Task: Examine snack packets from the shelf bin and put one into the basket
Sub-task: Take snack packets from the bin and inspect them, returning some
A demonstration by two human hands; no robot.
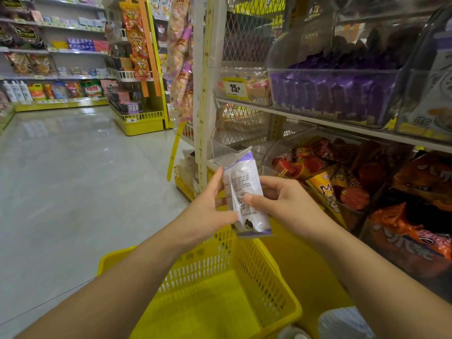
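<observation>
The snack packet point(245, 189), white with purple ends, is held upright at frame centre, above the far rim of the yellow plastic basket point(276, 272) and clear of it. The right hand point(286, 204) pinches it: the thumb presses on the printed face at mid-height and the curled fingers wrap behind the right edge. The left hand point(208, 209) is largely spread, its fingers nearly straight along the packet's left edge and its thumb touching the lower left corner. The face turned to the camera carries a block of small printed text and a table, too fine to read; a dark round picture shows near the bottom. At upper right, a clear shelf bin point(332, 94) holds upright purple packets. Left of it, a yellow price tag point(234, 88) reads "25." in large figures. On the shelf below, another clear bin holds red and orange packets point(315, 172), the lettering only partly legible. At right stand orange bags point(413, 231) with white characters, blurred. At upper centre, strips of orange snack bags point(137, 42) hang from a yellow upright.
</observation>
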